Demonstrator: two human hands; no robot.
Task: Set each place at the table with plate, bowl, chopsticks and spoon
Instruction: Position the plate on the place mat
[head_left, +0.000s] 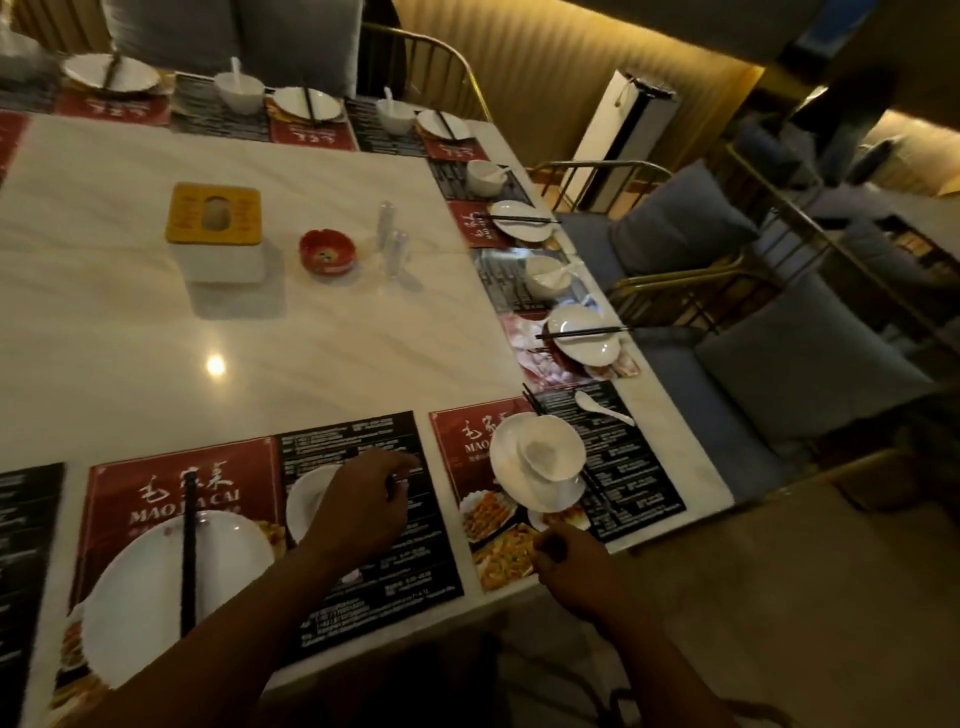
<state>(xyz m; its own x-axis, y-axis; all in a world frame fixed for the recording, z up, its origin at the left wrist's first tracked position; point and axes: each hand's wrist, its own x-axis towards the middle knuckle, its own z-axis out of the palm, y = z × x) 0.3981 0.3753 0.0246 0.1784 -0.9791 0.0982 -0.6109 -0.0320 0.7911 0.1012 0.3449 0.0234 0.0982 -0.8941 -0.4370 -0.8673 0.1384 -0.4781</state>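
At the near left place, a large white plate (135, 597) carries black chopsticks (188, 556) laid across it. To its right stands a white bowl (306, 499), partly covered by my left hand (363, 504), whose fingertips pinch a small pale piece that looks like a spoon handle. On the near right placemat (457, 441), a white bowl (553, 449) sits on a plate (506, 467). Dark chopsticks (532, 401) poke out behind them, and a white spoon (603, 408) lies loose on the mat. My right hand (566, 558) is curled at that mat's near edge; its grip is hidden.
A yellow-topped tissue box (213, 228), a red ashtray (327, 254) and clear shakers (392, 239) stand mid-table. Set places line the far and right edges. Chairs with blue cushions (795, 364) stand close along the right side.
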